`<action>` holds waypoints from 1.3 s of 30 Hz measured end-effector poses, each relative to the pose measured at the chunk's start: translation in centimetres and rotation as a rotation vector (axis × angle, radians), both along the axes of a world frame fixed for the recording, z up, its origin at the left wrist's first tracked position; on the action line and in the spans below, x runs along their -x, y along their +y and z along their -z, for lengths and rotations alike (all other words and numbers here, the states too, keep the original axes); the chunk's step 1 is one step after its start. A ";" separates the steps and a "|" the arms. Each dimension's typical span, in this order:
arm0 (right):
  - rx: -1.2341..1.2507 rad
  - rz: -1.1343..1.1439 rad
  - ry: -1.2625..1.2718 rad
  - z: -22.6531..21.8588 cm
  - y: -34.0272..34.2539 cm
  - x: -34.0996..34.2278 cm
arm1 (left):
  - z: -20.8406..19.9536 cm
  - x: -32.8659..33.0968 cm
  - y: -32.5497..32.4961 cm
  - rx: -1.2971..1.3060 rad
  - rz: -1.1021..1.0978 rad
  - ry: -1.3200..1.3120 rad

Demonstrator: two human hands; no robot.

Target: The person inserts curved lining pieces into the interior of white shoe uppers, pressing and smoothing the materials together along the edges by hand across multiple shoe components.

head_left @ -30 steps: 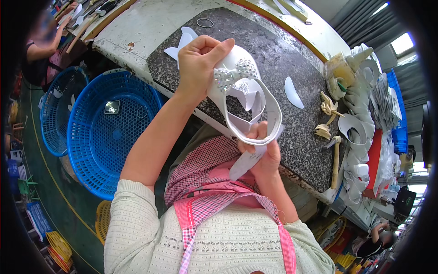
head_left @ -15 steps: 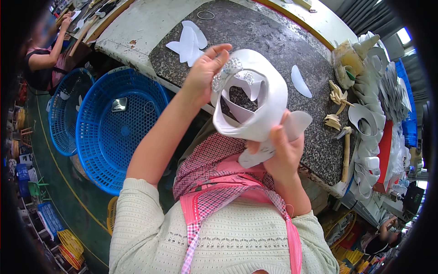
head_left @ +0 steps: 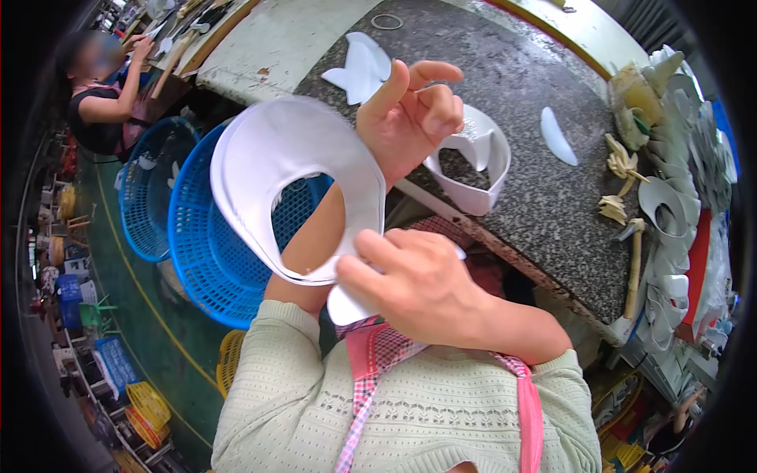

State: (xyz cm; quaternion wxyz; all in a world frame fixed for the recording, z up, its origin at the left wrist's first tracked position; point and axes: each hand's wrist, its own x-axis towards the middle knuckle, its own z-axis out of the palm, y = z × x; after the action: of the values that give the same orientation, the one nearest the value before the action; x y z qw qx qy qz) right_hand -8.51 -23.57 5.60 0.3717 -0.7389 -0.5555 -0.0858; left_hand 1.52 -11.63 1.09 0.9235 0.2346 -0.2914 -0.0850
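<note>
My right hand [head_left: 418,288], closed, reaches leftward across my left forearm. It grips a white ring-shaped piece [head_left: 236,169], like a shoe upper, with blurred edges and a large opening. Under the same fingers a smaller white rounded piece [head_left: 349,306] sticks out. My left hand [head_left: 406,126] is raised over the edge of the dark stone slab [head_left: 536,229]. Its fingers are half curled and apart, with nothing in them. Just right of it a white shoe upper with glittering stones [head_left: 498,162] stands on the slab, partly hidden by that hand.
Two blue baskets [head_left: 189,260] stand at the left. White cut pieces [head_left: 364,67] and a curved white piece [head_left: 558,138] lie on the slab. A hammer [head_left: 635,268] and stacked uppers [head_left: 682,189] line its right side. Another person [head_left: 102,102] works at far left.
The jewelled upper has left my hands and now rests on the slab. My right hand has swung left over my left forearm with the white ring-shaped piece. My left hand has let go.
</note>
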 end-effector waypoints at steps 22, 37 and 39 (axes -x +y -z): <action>0.091 0.102 0.153 0.8 -2.3 -1.4 | 4.3 4.1 5.1 0.194 -0.011 0.299; 0.026 0.103 0.171 0.8 -2.1 -1.5 | 4.7 4.0 4.3 0.187 -0.030 0.316; 0.008 0.101 0.169 0.9 -2.0 -1.5 | 4.2 4.3 4.0 0.182 -0.046 0.335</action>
State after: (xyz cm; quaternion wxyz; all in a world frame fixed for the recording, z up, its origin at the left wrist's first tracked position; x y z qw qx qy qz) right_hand -6.99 -25.54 4.74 0.4095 -0.7720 -0.4845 -0.0398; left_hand -2.75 -7.64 -3.08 0.9782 0.1393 -0.1346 -0.0750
